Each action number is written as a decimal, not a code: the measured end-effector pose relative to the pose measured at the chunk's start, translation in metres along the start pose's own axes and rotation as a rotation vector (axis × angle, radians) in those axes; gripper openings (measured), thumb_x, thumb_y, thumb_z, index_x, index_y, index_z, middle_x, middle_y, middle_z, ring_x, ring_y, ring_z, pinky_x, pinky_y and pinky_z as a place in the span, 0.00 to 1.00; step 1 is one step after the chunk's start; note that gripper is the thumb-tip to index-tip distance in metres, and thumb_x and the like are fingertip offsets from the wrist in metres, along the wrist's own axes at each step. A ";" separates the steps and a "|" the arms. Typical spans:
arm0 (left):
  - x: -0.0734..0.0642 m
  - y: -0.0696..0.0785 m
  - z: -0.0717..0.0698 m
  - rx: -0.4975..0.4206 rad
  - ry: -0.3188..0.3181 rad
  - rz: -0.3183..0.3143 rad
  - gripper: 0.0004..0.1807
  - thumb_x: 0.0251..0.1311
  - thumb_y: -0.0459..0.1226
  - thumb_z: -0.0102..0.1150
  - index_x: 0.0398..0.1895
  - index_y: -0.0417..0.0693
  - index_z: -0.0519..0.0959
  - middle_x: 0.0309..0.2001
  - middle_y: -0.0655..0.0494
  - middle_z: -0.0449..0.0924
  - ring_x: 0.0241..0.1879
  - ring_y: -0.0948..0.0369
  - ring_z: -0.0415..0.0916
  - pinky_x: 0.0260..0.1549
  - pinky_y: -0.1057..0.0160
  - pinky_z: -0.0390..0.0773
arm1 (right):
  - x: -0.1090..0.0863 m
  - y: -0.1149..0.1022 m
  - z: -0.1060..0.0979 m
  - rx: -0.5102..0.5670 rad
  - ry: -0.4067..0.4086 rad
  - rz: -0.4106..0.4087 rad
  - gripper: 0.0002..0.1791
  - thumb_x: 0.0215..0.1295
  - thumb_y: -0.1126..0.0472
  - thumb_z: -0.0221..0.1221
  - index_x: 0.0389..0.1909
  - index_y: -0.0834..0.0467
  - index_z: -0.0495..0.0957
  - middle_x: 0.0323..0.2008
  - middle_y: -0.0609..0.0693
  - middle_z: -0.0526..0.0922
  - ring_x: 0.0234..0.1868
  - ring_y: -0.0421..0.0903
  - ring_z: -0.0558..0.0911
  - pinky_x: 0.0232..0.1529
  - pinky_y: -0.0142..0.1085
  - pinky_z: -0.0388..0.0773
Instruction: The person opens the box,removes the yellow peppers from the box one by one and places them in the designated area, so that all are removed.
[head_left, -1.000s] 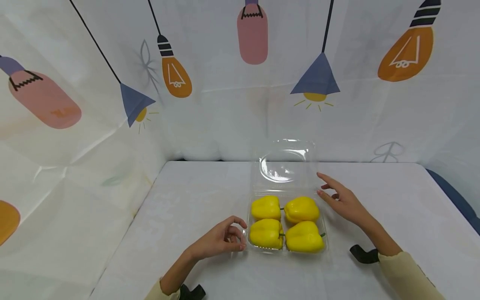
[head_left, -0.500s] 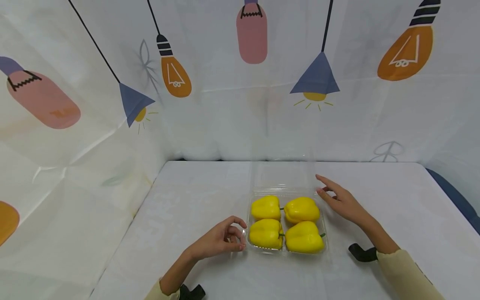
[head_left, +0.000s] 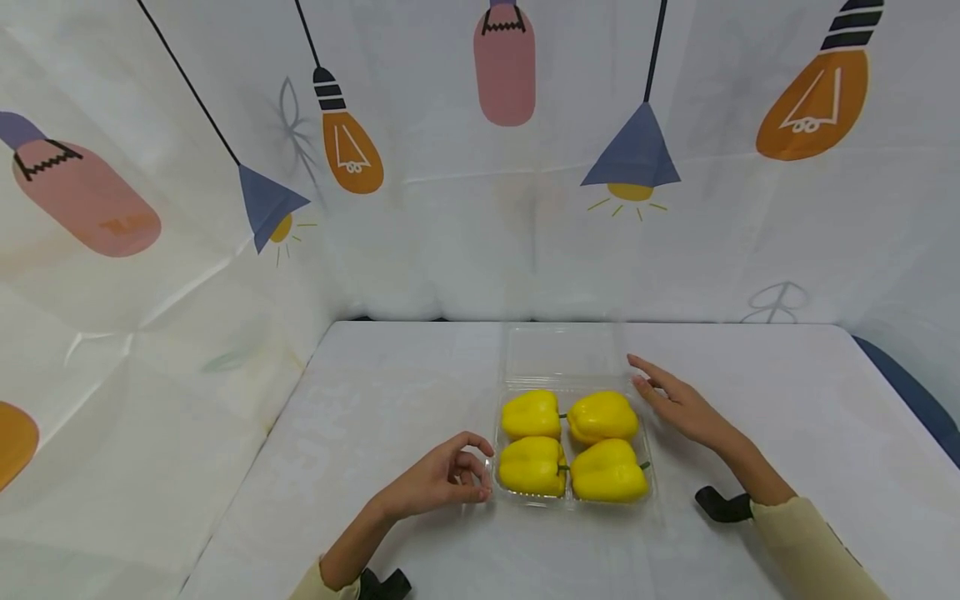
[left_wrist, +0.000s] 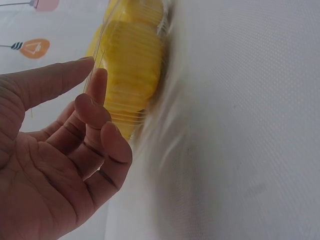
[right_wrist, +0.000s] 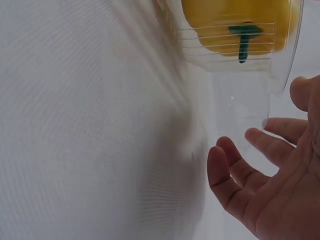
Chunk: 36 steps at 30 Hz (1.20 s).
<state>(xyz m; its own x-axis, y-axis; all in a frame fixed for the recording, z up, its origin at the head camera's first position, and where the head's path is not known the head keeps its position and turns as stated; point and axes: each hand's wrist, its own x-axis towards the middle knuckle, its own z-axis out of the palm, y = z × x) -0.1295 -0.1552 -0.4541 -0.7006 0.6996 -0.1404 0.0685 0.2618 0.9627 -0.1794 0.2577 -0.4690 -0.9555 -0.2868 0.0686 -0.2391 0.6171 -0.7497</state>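
A clear plastic clamshell container (head_left: pixel 651 492) sits on the white table, holding several yellow bell peppers (head_left: pixel 609 472) with green stems. Its hinged lid (head_left: pixel 562 354) is swung back behind the tray. At the tray's left edge my left hand (head_left: pixel 438 475) rests with bent fingers, thumb and fingertips right at the rim; the left wrist view shows them close to the clear rim beside a pepper (left_wrist: pixel 132 65). My right hand (head_left: pixel 686 408) is beside the lid's right edge, fingers loosely extended. In the right wrist view a fingertip meets the clear lid (right_wrist: pixel 242 100), and nothing is gripped.
The white table (head_left: pixel 405 375) reaches back to a hanging cloth (head_left: pixel 442 250) printed with lamps and bulbs. Black wrist mounts (head_left: pixel 723 506) sit below both wrists. A dark blue curved object (head_left: pixel 907 392) shows beyond the table's right edge.
The lid has tipped farther back and lower, and its oval glare is gone. My right hand's fingertips have shifted slightly left and down with it; the left hand stays put.
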 end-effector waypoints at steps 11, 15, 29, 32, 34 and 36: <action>0.000 0.000 0.000 0.000 0.008 -0.004 0.24 0.62 0.34 0.66 0.58 0.44 0.68 0.38 0.51 0.84 0.28 0.61 0.77 0.30 0.68 0.76 | -0.005 -0.005 -0.002 -0.030 -0.031 -0.043 0.31 0.79 0.51 0.44 0.76 0.61 0.53 0.70 0.66 0.61 0.60 0.64 0.71 0.52 0.65 0.70; 0.000 0.000 0.001 0.006 0.008 -0.007 0.24 0.62 0.34 0.66 0.58 0.45 0.68 0.38 0.52 0.84 0.28 0.61 0.77 0.30 0.68 0.76 | -0.012 -0.008 -0.006 -0.045 -0.044 -0.055 0.31 0.79 0.51 0.45 0.75 0.61 0.53 0.69 0.67 0.62 0.60 0.65 0.71 0.50 0.64 0.73; 0.000 0.002 0.000 -0.005 -0.009 -0.002 0.25 0.62 0.33 0.66 0.59 0.44 0.67 0.38 0.52 0.84 0.28 0.62 0.76 0.29 0.68 0.76 | -0.039 -0.021 -0.016 -0.090 -0.126 -0.078 0.34 0.76 0.51 0.51 0.76 0.60 0.52 0.73 0.65 0.55 0.68 0.69 0.60 0.51 0.68 0.69; 0.000 0.002 -0.001 0.000 -0.010 -0.004 0.25 0.62 0.34 0.66 0.59 0.44 0.67 0.38 0.52 0.84 0.28 0.62 0.76 0.29 0.69 0.76 | -0.043 -0.022 -0.017 -0.106 -0.125 -0.084 0.36 0.75 0.50 0.53 0.76 0.59 0.53 0.73 0.64 0.55 0.70 0.68 0.58 0.55 0.70 0.64; 0.001 0.002 -0.001 0.003 -0.013 -0.007 0.25 0.62 0.34 0.66 0.59 0.44 0.67 0.38 0.53 0.84 0.28 0.62 0.76 0.29 0.69 0.76 | -0.046 -0.022 -0.017 -0.113 -0.128 -0.082 0.38 0.74 0.48 0.54 0.76 0.59 0.53 0.73 0.64 0.55 0.70 0.68 0.57 0.57 0.70 0.60; 0.001 0.002 -0.001 0.004 -0.018 -0.008 0.25 0.62 0.34 0.66 0.60 0.44 0.67 0.38 0.53 0.84 0.29 0.61 0.76 0.30 0.69 0.76 | -0.048 -0.022 -0.017 -0.114 -0.134 -0.080 0.39 0.72 0.47 0.56 0.76 0.58 0.52 0.74 0.63 0.55 0.71 0.68 0.56 0.59 0.70 0.56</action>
<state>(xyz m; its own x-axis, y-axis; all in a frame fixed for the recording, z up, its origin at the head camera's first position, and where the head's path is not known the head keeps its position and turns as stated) -0.1310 -0.1549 -0.4520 -0.6879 0.7096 -0.1522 0.0658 0.2698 0.9607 -0.1311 0.2702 -0.4449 -0.9029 -0.4288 0.0307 -0.3387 0.6655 -0.6651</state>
